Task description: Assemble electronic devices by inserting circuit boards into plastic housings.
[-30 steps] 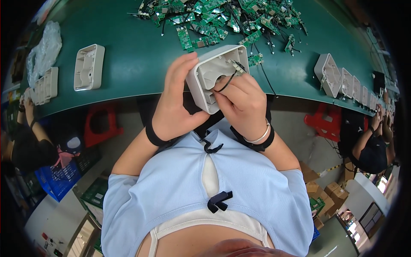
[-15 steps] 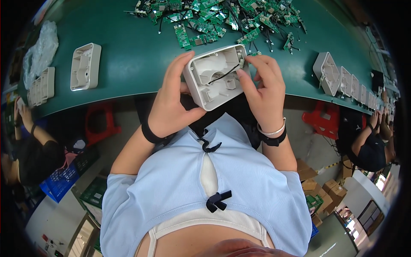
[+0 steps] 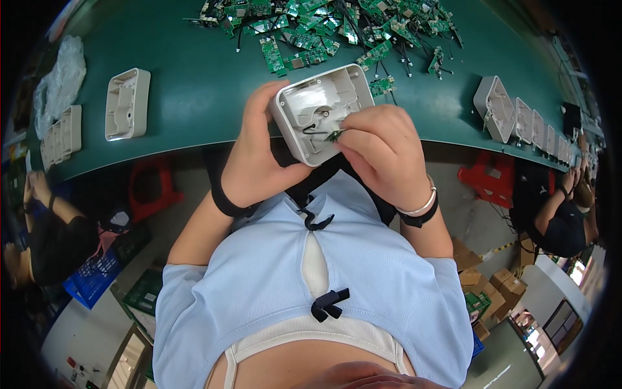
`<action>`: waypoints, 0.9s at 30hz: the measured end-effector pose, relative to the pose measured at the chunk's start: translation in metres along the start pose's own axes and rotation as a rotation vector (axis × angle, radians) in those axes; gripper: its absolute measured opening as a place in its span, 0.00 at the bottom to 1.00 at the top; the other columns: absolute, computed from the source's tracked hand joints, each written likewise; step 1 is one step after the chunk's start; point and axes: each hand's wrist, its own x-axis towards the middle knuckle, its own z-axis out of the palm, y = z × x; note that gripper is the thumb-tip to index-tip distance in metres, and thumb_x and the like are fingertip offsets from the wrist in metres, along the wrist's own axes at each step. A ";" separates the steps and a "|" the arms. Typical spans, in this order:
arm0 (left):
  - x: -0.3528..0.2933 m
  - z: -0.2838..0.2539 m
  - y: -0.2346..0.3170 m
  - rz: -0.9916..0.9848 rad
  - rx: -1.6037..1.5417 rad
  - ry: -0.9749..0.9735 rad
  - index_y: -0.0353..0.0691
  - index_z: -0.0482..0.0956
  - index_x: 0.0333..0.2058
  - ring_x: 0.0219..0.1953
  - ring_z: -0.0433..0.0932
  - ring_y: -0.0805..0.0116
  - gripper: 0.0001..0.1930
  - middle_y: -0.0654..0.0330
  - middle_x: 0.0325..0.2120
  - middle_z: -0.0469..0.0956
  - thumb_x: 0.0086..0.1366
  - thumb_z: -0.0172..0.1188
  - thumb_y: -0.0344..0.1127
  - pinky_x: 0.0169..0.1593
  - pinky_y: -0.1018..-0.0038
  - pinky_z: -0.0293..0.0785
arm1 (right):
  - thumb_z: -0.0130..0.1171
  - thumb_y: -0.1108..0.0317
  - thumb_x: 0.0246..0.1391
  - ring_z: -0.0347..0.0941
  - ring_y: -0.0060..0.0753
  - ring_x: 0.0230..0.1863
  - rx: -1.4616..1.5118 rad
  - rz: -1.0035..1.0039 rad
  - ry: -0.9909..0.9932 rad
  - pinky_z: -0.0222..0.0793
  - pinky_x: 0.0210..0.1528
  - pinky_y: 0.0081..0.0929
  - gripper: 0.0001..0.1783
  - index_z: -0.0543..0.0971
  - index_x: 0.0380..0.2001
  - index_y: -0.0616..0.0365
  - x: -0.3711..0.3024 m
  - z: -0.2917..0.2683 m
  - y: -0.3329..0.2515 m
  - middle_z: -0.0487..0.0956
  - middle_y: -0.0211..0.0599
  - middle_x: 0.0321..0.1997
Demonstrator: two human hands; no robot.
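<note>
Left hand [image 3: 259, 165]: grips white housing [image 3: 322, 111] from its left, open side up.
Right hand [image 3: 382, 152]: pinches small green board [image 3: 335, 135] at the housing's lower right edge.

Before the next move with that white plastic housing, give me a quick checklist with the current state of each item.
1. Housing held firm: the left hand grips the white plastic housing by its side, open face up. Ok.
2. Part in place: the right hand pinches a small green circuit board at the housing's lower edge. Seated or not: cannot tell.
3. Black wire: it loops inside the housing, not over the rim. Ok.
4. Support: the housing is held above the green table edge, not resting on it. Ok.
5. Spare boards: pile of circuit boards lies beyond the housing. Ok.
</note>
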 end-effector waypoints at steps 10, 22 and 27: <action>-0.002 0.006 -0.006 0.004 -0.221 -0.017 0.39 0.48 0.73 0.71 0.65 0.47 0.58 0.44 0.70 0.54 0.47 0.77 0.24 0.67 0.55 0.74 | 0.75 0.79 0.45 0.80 0.43 0.40 0.221 0.228 -0.099 0.75 0.43 0.35 0.19 0.85 0.43 0.61 -0.005 -0.017 -0.008 0.85 0.39 0.39; 0.001 0.007 0.005 -0.113 -0.278 -0.003 0.38 0.51 0.74 0.63 0.77 0.53 0.58 0.45 0.70 0.59 0.47 0.77 0.23 0.56 0.64 0.83 | 0.74 0.79 0.47 0.80 0.39 0.39 0.384 0.354 -0.086 0.75 0.44 0.32 0.16 0.85 0.41 0.59 -0.019 -0.008 -0.005 0.85 0.38 0.40; 0.001 0.006 0.004 -0.186 -0.354 0.006 0.38 0.49 0.75 0.52 0.86 0.56 0.57 0.47 0.69 0.62 0.50 0.76 0.22 0.49 0.68 0.86 | 0.74 0.77 0.46 0.79 0.39 0.40 0.341 0.198 -0.088 0.74 0.45 0.34 0.13 0.86 0.37 0.59 -0.018 -0.001 -0.010 0.85 0.36 0.42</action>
